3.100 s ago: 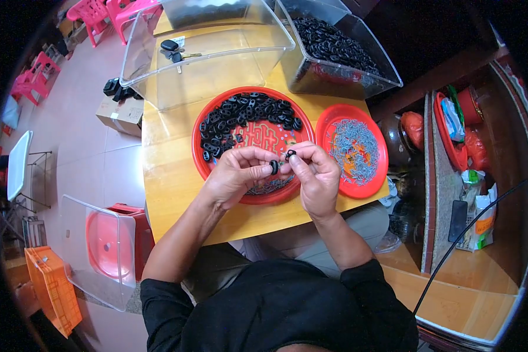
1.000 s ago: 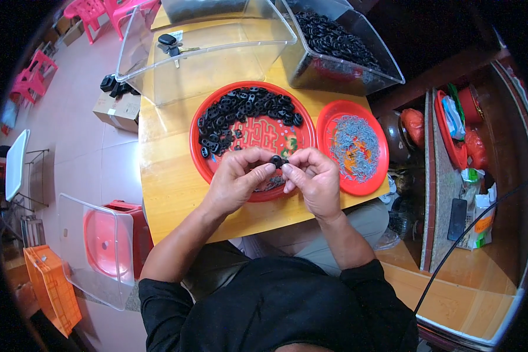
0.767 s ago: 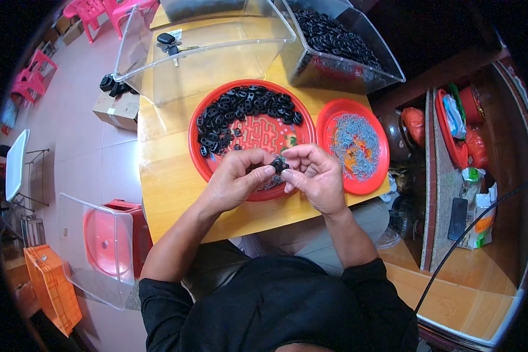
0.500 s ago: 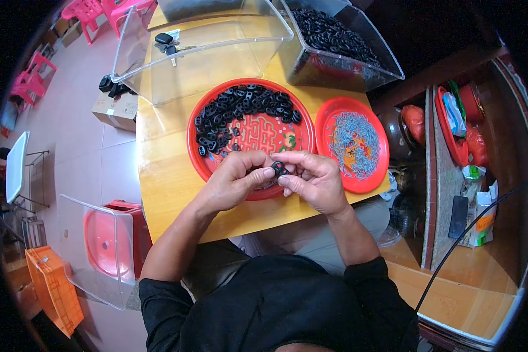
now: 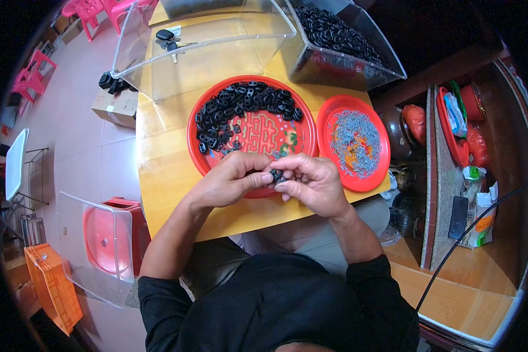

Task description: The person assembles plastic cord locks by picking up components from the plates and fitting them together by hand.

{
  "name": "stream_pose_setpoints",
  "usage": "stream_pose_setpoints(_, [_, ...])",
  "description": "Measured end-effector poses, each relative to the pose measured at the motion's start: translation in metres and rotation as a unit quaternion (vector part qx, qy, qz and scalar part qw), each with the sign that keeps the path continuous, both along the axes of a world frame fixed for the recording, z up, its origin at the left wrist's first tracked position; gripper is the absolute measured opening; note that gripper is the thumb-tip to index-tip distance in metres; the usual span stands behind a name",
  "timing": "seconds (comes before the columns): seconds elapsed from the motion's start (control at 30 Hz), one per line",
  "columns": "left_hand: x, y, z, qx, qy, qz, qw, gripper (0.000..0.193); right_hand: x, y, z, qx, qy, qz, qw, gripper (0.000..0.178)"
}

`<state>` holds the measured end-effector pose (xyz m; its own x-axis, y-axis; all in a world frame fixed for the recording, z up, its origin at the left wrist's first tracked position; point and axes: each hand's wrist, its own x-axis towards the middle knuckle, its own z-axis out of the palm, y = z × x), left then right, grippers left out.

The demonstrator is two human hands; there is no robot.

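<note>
both hands pinch a black piece above the yellow table (tiled floor leftward).

You have passage at left, over the yellow tabletop beside the large red tray. Beyond it, two clear bins obstruct your reach. At your right hand, the small red tray stands near, impeding low passage.

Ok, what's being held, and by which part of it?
A small black piece: the left grip pinches its left side; the right grip is at its right, exact contact hidden.
</note>
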<state>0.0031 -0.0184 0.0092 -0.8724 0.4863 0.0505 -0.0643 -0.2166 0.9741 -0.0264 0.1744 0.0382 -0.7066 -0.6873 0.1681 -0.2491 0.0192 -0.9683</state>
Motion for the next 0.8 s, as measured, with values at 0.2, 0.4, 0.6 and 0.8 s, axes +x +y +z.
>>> stream_pose_setpoints(0.2, [-0.002, -0.002, 0.000, 0.003, -0.020, -0.042, 0.999, 0.019, -0.004, 0.000, -0.003, 0.022, 0.029, 0.018, 0.999, 0.022])
stream_pose_setpoints(0.4, [-0.003, -0.002, 0.000, 0.038, -0.053, -0.056, 0.996, 0.019, -0.008, 0.002, -0.011, 0.037, 0.090, 0.037, 0.995, 0.022])
stream_pose_setpoints(0.6, [-0.001, -0.004, 0.002, 0.016, -0.056, -0.070, 0.996, 0.020, -0.008, 0.002, -0.008, 0.027, 0.065, 0.056, 0.996, 0.022])
stream_pose_setpoints(0.8, [-0.002, -0.002, 0.005, 0.037, -0.053, -0.068, 0.996, 0.023, -0.006, 0.002, -0.003, 0.030, 0.018, 0.040, 0.999, 0.023])
